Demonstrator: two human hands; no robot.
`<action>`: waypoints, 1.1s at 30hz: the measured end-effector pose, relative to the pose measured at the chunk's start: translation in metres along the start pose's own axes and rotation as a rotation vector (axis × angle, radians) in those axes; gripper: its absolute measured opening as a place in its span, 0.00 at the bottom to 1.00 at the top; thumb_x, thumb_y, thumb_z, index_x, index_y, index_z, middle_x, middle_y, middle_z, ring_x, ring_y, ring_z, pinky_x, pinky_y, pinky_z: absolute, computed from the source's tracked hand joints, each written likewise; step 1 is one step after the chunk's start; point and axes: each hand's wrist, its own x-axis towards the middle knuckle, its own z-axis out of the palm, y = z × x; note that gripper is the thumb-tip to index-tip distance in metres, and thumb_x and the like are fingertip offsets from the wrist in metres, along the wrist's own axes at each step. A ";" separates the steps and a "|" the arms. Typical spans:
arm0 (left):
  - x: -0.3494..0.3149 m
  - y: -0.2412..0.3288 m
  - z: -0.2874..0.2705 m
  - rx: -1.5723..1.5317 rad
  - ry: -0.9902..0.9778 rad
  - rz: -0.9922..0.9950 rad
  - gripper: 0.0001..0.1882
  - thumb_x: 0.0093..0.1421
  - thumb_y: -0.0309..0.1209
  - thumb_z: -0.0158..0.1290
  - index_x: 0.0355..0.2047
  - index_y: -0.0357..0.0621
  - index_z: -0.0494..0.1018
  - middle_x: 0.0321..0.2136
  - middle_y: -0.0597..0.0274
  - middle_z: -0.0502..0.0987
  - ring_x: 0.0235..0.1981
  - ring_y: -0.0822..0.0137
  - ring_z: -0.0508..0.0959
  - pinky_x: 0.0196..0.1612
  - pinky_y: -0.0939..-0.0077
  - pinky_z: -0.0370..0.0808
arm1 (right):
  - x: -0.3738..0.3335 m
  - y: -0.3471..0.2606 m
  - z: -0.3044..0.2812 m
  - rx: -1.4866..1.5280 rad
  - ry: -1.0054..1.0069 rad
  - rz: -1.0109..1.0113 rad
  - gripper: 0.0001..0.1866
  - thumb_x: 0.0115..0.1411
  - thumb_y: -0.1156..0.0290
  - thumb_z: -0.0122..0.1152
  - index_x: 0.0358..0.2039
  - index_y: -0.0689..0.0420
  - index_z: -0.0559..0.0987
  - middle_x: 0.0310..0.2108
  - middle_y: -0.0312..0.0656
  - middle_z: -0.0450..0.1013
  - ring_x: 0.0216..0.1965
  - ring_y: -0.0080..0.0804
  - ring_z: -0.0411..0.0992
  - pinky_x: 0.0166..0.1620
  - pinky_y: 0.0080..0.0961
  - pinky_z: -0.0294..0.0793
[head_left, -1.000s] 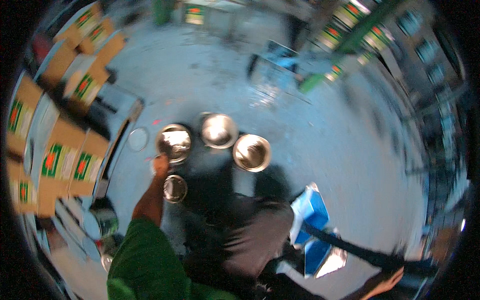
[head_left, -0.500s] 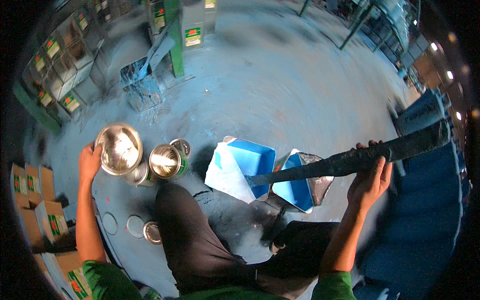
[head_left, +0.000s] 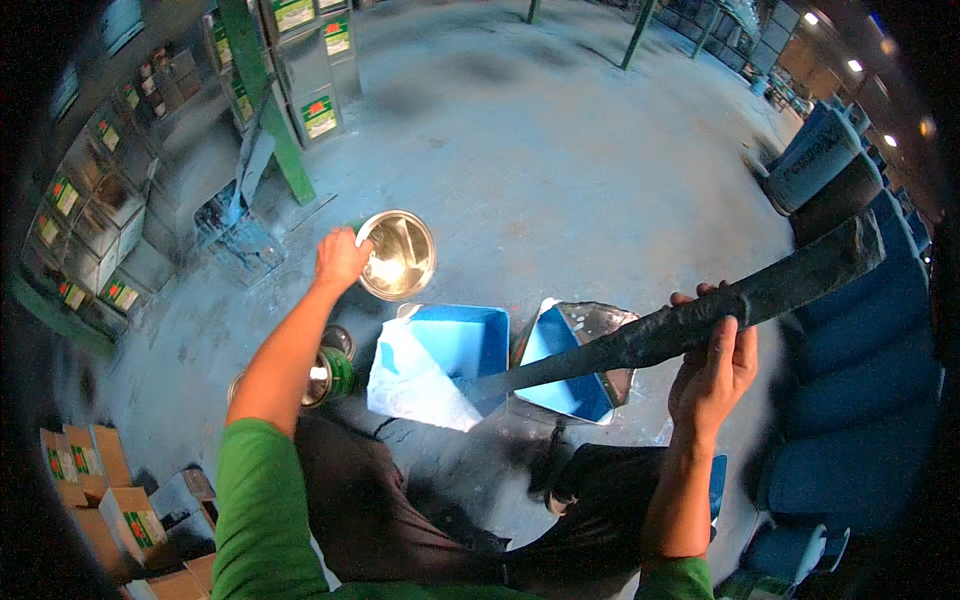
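Left hand (head_left: 340, 258) grip closed on shiny tin (head_left: 397, 254), right hand (head_left: 712, 368) clasping dark stick (head_left: 690, 325), green-labelled cartons (head_left: 110, 495) lower left

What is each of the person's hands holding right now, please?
Left hand: closed on the rim of a shiny metal can.
Right hand: closed around a long dark stick.

head-worn fisheye, looking steeply down

A grey-blue concrete floor (head_left: 560, 160), stained and paint-spattered, fills the middle. A green steel post (head_left: 268, 100) rises at upper left beside stacked metal tins (head_left: 310, 60) with labels. Cardboard cartons (head_left: 100, 500) sit at lower left. Blue drums (head_left: 850, 330) line the right edge. Ceiling lamps (head_left: 850, 65) glow at upper right.
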 end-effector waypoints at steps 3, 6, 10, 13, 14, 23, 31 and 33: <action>0.002 0.040 0.034 -0.104 -0.071 -0.015 0.23 0.57 0.42 0.53 0.39 0.30 0.76 0.40 0.34 0.77 0.43 0.39 0.78 0.48 0.49 0.75 | -0.001 0.001 -0.004 0.021 0.026 0.003 0.19 0.70 0.67 0.51 0.55 0.68 0.69 0.47 0.54 0.74 0.45 0.49 0.78 0.50 0.42 0.77; -0.003 0.061 0.054 -0.164 -0.113 0.015 0.23 0.57 0.42 0.52 0.38 0.29 0.76 0.41 0.34 0.77 0.43 0.39 0.78 0.48 0.49 0.75 | -0.001 0.003 -0.007 0.003 0.044 0.015 0.20 0.70 0.66 0.51 0.54 0.68 0.69 0.47 0.54 0.74 0.45 0.49 0.78 0.50 0.43 0.77; -0.008 0.074 0.057 -0.039 -0.162 0.196 0.23 0.58 0.38 0.50 0.45 0.29 0.73 0.40 0.36 0.77 0.42 0.38 0.77 0.46 0.47 0.74 | -0.002 0.004 -0.011 0.016 0.027 0.012 0.19 0.70 0.67 0.50 0.54 0.69 0.69 0.48 0.55 0.73 0.45 0.50 0.77 0.52 0.45 0.76; -0.014 0.088 0.049 -0.062 -0.081 0.315 0.27 0.59 0.37 0.50 0.55 0.31 0.68 0.39 0.38 0.76 0.41 0.40 0.78 0.45 0.48 0.75 | -0.002 0.002 -0.013 0.001 -0.009 -0.001 0.19 0.71 0.67 0.48 0.56 0.67 0.68 0.49 0.55 0.73 0.47 0.50 0.77 0.51 0.44 0.78; -0.017 0.094 0.047 -0.054 -0.070 0.363 0.28 0.59 0.37 0.50 0.57 0.33 0.66 0.39 0.39 0.76 0.41 0.41 0.78 0.44 0.48 0.76 | -0.003 0.002 -0.014 -0.004 -0.028 -0.007 0.20 0.71 0.66 0.48 0.56 0.67 0.67 0.50 0.54 0.73 0.48 0.50 0.77 0.50 0.43 0.79; -0.011 0.111 0.046 -0.021 -0.055 0.248 0.19 0.59 0.36 0.48 0.44 0.36 0.75 0.37 0.41 0.79 0.38 0.40 0.79 0.43 0.48 0.76 | -0.009 0.005 -0.036 -0.013 0.074 0.099 0.18 0.70 0.68 0.49 0.54 0.67 0.69 0.47 0.52 0.73 0.46 0.49 0.78 0.49 0.41 0.79; 0.000 0.089 -0.035 -0.266 0.017 0.158 0.20 0.55 0.39 0.50 0.33 0.29 0.76 0.32 0.35 0.79 0.36 0.37 0.79 0.41 0.48 0.75 | 0.044 0.075 -0.088 -0.143 0.157 0.285 0.12 0.69 0.68 0.53 0.44 0.65 0.75 0.36 0.38 0.74 0.37 0.24 0.70 0.41 0.25 0.71; -0.004 0.089 -0.059 -0.262 0.075 0.208 0.20 0.55 0.39 0.51 0.33 0.28 0.76 0.34 0.33 0.78 0.37 0.36 0.79 0.41 0.49 0.74 | 0.057 0.095 -0.085 -0.226 0.159 0.261 0.16 0.68 0.66 0.54 0.46 0.67 0.74 0.38 0.42 0.76 0.39 0.29 0.71 0.44 0.30 0.72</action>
